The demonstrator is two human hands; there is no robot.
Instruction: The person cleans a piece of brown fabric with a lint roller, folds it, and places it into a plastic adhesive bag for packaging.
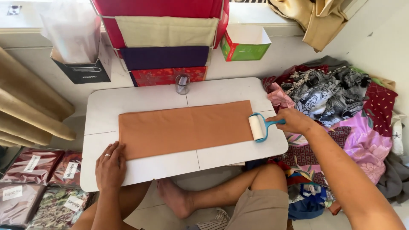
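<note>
Lint roller (257, 127) at orange cloth's (185, 128) right edge — hands at both ends.

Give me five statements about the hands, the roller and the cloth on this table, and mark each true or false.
1. The right hand grips the lint roller by its blue handle. True.
2. The roller sits at the left end of the orange cloth. False: it is at the right end.
3. The left hand presses flat on the cloth's near left corner. True.
4. The cloth hangs over the edge of the white table. False: it lies wholly on top.
5. The small glass jar stands on the cloth. False: it stands behind it.
</note>
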